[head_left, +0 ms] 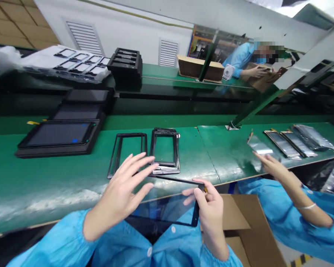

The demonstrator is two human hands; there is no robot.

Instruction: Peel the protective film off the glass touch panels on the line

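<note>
My right hand (210, 207) grips the right end of a clear glass touch panel (169, 204) with a black border, thumb on top and fingers beneath. The panel is tilted over the bench's front edge, above my lap. Over the panel's left end my left hand (128, 185) is spread, its fingers apart and holding nothing; whether it touches the glass I cannot tell. Just beyond my hands lie thin black rectangular frames, one group (117, 154) on the left and another stack (165, 148) on the right.
Screens in a black tray (58, 148) lie at left. A black tray stack (125, 63) stands on the shelf. On my right, a co-worker's hand (275, 167) is near a clear panel (257, 146) and several screens (284, 142). An open cardboard box (256, 222) sits below the bench.
</note>
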